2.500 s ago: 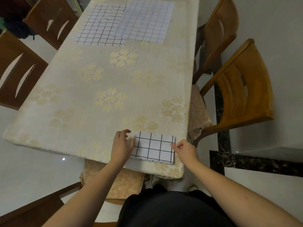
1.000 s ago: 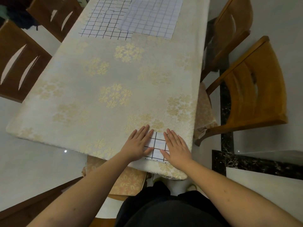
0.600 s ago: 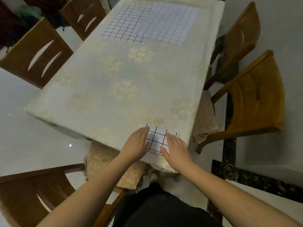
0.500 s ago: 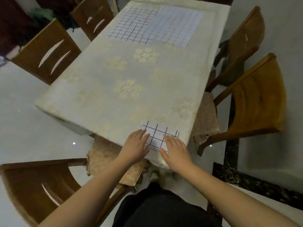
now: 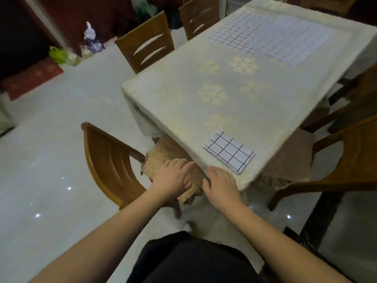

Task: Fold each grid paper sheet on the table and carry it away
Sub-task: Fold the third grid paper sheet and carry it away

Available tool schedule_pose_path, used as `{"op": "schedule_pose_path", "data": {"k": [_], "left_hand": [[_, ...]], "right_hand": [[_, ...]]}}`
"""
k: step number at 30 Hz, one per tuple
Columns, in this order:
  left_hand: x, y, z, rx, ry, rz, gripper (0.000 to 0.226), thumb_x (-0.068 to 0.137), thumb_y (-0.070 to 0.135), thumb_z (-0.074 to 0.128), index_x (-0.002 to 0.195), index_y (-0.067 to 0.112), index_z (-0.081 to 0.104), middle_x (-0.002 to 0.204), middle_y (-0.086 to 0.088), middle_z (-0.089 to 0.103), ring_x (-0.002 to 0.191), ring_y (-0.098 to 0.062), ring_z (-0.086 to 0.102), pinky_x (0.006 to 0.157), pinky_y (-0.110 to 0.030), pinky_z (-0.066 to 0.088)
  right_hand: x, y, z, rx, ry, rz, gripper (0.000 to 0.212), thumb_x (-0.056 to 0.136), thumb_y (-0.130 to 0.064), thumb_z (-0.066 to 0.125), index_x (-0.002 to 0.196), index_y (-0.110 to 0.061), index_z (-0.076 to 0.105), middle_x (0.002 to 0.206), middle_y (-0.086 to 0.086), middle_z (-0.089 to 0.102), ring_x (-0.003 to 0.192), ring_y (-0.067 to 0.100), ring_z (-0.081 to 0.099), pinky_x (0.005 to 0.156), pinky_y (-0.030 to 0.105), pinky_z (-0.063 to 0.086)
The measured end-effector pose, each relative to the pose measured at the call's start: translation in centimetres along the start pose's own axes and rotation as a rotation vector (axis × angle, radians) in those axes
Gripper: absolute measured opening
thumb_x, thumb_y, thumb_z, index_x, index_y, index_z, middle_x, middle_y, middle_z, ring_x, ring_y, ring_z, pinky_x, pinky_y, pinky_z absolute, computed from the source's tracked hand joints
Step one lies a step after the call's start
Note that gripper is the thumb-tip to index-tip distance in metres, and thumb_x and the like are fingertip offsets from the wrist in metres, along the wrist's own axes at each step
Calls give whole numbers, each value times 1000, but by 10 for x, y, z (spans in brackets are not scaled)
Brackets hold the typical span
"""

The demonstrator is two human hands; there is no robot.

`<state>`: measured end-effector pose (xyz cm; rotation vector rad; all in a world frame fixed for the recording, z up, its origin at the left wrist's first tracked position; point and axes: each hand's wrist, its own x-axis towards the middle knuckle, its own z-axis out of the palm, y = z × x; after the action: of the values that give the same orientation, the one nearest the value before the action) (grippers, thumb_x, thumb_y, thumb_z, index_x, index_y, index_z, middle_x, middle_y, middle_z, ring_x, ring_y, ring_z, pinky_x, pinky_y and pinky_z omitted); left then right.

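While unheld, folded sheet (image 5: 228, 152) flat.

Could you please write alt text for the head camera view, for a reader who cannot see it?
A folded grid paper lies near the table's near edge, with the left hand and right hand open just short of it. Two unfolded grid sheets overlap at the far end.
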<state>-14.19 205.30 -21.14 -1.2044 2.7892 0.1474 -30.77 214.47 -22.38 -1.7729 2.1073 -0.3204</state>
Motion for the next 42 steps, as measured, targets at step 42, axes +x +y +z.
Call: {"op": "schedule_pose_path", "data": {"k": [42], "left_hand": [[-377,-318,18,-184,42,-842,62,94,53,32,148,23,30,141,2,48,125,-19,47,99,-38,38]], "right_hand": [[17,-454,170,-417,-195,-702,48,98,-42,36,140,-19,43,133,2,54,123,21,49,106,38,34]]}}
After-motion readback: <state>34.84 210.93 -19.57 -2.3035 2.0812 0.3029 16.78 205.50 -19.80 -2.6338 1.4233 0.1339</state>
